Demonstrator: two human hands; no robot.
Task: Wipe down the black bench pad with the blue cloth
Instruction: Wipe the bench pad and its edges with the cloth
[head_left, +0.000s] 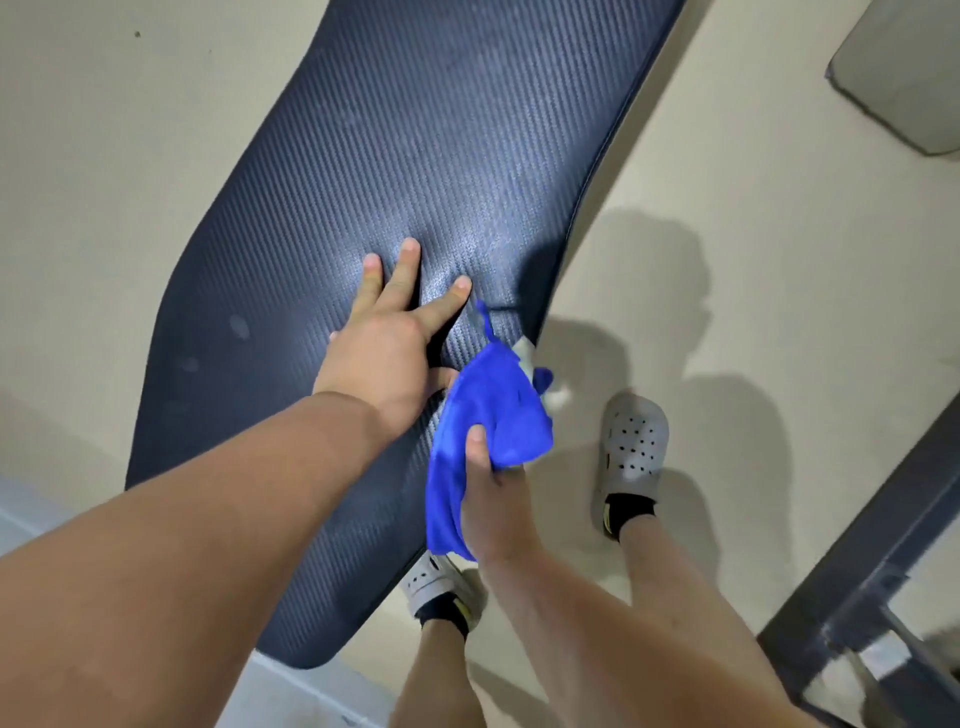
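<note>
The black bench pad (395, 156) has a ribbed, carbon-weave surface and runs diagonally from the top right down to the bottom left. My left hand (389, 338) lies flat on the pad's middle with the fingers spread. My right hand (493, 499) grips the bunched blue cloth (493, 415) at the pad's right edge, thumb on top. The cloth has a white tag (527, 351) near its upper corner. Part of the cloth hangs below my hand.
My feet in grey perforated clogs (631, 441) stand on the beige floor to the right of the pad. A dark metal frame (883, 545) slants through the lower right corner. A grey panel (904, 78) sits at the top right.
</note>
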